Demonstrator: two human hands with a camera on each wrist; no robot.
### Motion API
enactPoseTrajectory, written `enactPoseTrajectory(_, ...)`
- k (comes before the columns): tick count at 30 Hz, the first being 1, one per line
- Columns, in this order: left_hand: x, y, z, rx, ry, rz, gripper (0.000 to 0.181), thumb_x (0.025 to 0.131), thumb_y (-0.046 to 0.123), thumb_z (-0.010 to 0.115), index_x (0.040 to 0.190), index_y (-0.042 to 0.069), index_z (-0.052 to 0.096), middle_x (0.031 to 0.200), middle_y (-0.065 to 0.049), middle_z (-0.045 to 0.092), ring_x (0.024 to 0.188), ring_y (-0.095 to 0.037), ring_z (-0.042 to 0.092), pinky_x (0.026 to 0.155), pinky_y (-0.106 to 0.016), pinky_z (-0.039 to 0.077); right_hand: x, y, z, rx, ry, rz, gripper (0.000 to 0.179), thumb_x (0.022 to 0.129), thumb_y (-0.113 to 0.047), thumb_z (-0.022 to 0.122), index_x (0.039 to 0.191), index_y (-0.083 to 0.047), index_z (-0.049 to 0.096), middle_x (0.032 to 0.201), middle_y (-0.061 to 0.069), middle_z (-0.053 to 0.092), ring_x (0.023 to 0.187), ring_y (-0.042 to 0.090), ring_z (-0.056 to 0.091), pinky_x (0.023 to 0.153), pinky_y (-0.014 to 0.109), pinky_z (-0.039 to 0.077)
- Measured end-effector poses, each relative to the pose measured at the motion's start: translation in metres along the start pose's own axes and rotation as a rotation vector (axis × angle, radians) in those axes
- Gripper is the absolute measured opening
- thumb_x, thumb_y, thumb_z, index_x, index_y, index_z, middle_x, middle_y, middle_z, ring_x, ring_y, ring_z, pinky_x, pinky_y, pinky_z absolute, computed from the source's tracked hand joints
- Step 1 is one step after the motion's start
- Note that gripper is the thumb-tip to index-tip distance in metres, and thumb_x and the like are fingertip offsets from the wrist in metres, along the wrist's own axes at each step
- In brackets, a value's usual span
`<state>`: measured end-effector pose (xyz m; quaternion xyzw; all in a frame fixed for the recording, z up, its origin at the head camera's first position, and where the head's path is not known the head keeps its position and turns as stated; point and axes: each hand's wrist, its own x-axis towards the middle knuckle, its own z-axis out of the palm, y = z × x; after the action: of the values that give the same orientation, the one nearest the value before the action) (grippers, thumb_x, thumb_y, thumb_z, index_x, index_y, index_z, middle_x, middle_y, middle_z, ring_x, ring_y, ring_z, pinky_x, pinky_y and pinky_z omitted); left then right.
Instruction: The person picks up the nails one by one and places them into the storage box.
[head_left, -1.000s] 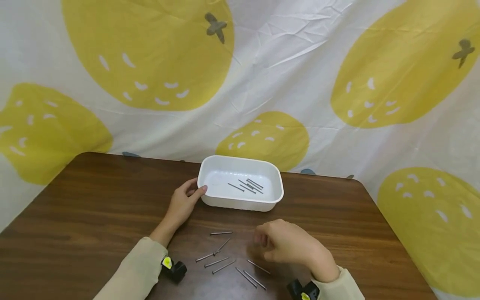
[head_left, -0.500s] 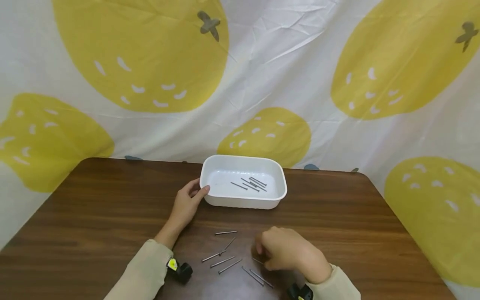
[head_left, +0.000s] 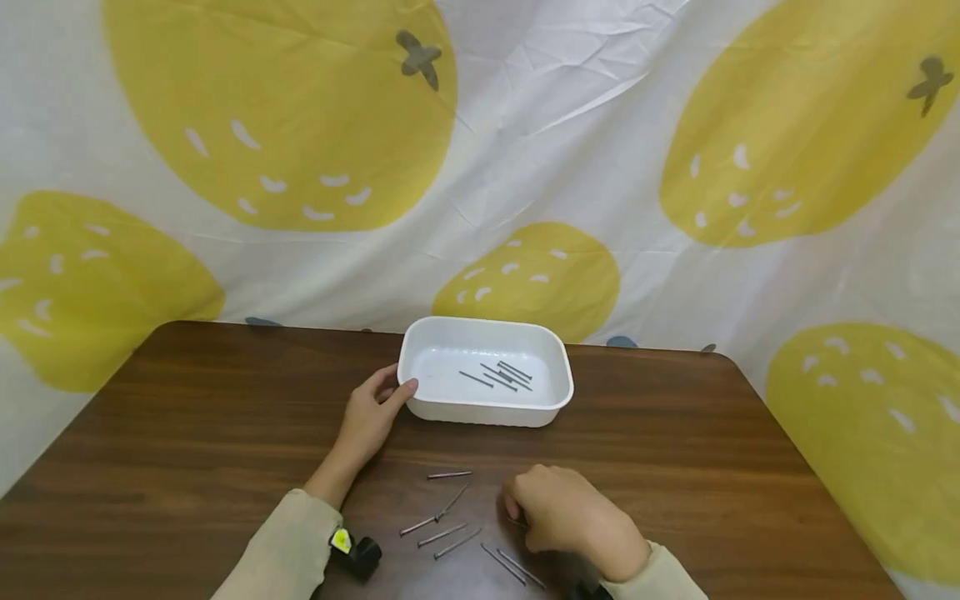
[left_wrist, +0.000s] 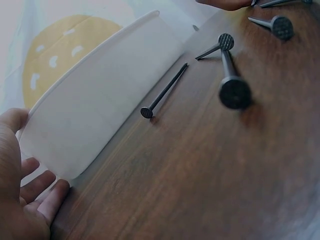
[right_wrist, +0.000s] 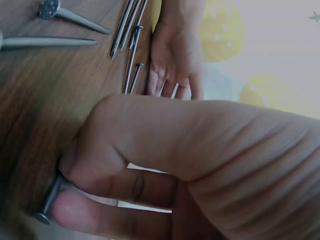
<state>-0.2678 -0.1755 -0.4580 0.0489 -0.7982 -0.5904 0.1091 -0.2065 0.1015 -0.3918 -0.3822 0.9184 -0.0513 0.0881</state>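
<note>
My left hand holds the left end of a white plastic tub, thumb on the rim and fingers against its outer side. Several nails lie in the tub, toward its right. Low over the table, my right hand pinches a nail between thumb and fingers. The nail's flat head sticks out past the fingertips in the right wrist view, while its other end is hidden by the hand. More loose nails lie on the table in front of the tub, left of my right hand.
The dark wooden table reaches back to a white cloth printed with big yellow fruit. Two of the loose nails cross or touch. The pair of nails nearest the front edge lies just left of the right wrist.
My right hand has come down over a nail lying on the table and taken it between thumb and fingers. The left hand stays on the tub; the view has shifted slightly.
</note>
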Motion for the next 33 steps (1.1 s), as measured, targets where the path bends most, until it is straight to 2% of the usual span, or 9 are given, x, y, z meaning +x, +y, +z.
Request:
enactPoseTrajectory(9, 0.001, 0.000, -0.003, 0.006, -0.005, 0.001, 0.057, 0.098, 0.036, 0.065, 0.145, 0.005, 0.053, 0.149, -0.017, 0.055, 0.126, -0.033, 0.063, 0.103, -0.045, 0.053, 0.005, 0.000, 0.000, 0.049, -0.020, 0.001, 0.037, 0.054, 0.002, 0.078, 0.070, -0.022, 0.055, 0.064, -0.013, 0.050, 0.059, 0.007, 0.045, 0.053, 0.025, 0.038)
enactPoseTrajectory(18, -0.001, 0.000, -0.002, -0.007, -0.016, -0.006, 0.058, 0.098, 0.035, 0.065, 0.145, 0.005, 0.052, 0.149, -0.018, 0.054, 0.129, -0.034, 0.061, 0.107, -0.047, 0.051, 0.004, 0.006, 0.000, 0.122, -0.017, -0.041, 0.032, 0.059, 0.004, 0.072, 0.073, -0.020, 0.058, 0.057, -0.014, 0.044, 0.054, 0.003, 0.041, 0.049, 0.022, 0.036)
enactPoseTrajectory(24, -0.004, -0.002, 0.000, 0.012, -0.021, -0.009, 0.058, 0.099, 0.035, 0.064, 0.147, 0.004, 0.051, 0.150, -0.018, 0.054, 0.128, -0.035, 0.061, 0.105, -0.046, 0.052, 0.001, 0.013, -0.004, 0.189, -0.006, -0.057, 0.026, 0.066, 0.001, 0.074, 0.080, -0.017, 0.062, 0.061, -0.013, 0.049, 0.056, 0.000, 0.044, 0.053, 0.020, 0.040)
enactPoseTrajectory(33, -0.001, 0.001, 0.000, 0.003, -0.018, -0.004, 0.057, 0.099, 0.035, 0.064, 0.146, 0.004, 0.051, 0.150, -0.018, 0.054, 0.127, -0.034, 0.062, 0.105, -0.046, 0.053, 0.006, 0.023, -0.015, 0.203, 0.021, -0.074, 0.023, 0.072, 0.000, 0.074, 0.085, -0.017, 0.065, 0.067, -0.012, 0.054, 0.062, 0.000, 0.048, 0.058, 0.020, 0.043)
